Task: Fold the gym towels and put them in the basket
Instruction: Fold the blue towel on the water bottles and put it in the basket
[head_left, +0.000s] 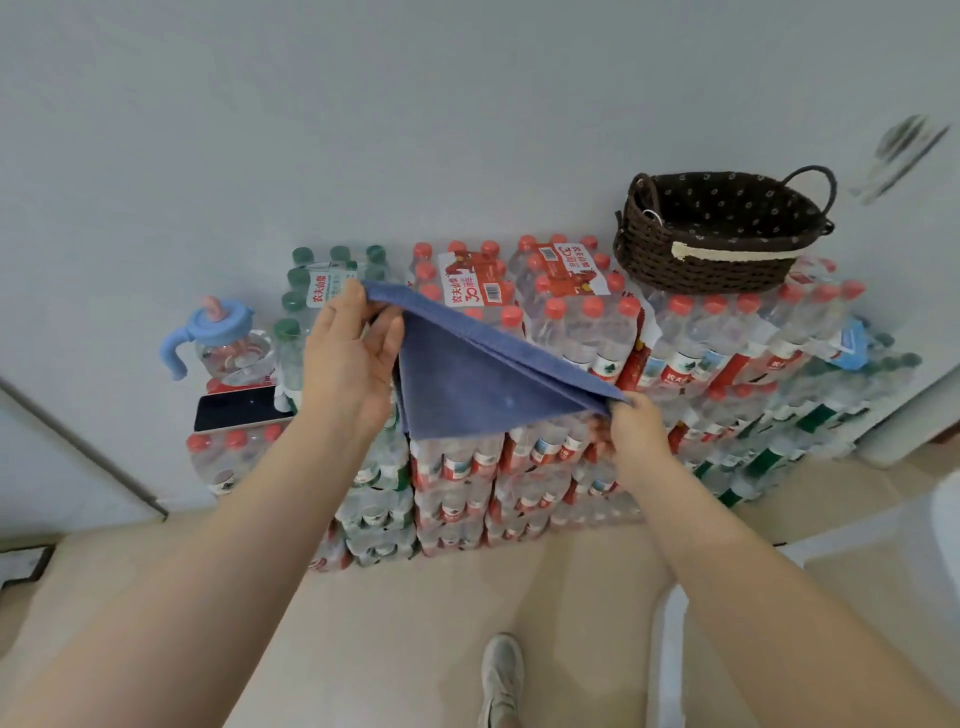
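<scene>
Left hand (349, 358), right hand (635, 423) pinch blue towel (467, 379) corners.

Pale grey wall (363, 130), plain and evenly lit, with a blurred dark smudge (904, 150) high at the right. Beige floor (415, 623), smooth, in soft light with no hard shadows. Shrink-wrapped packs of water bottles (571, 332) stacked several layers deep against the wall, mostly red-capped, some green-capped at the left and far right. Blue-handled sippy cup (218, 338) and a dark-screened phone (239, 408) on the left packs. Dark slanting strip (83, 447) along the wall at left. White edge (904, 405) at right. Grey shoe (501, 675) on the floor below.
</scene>
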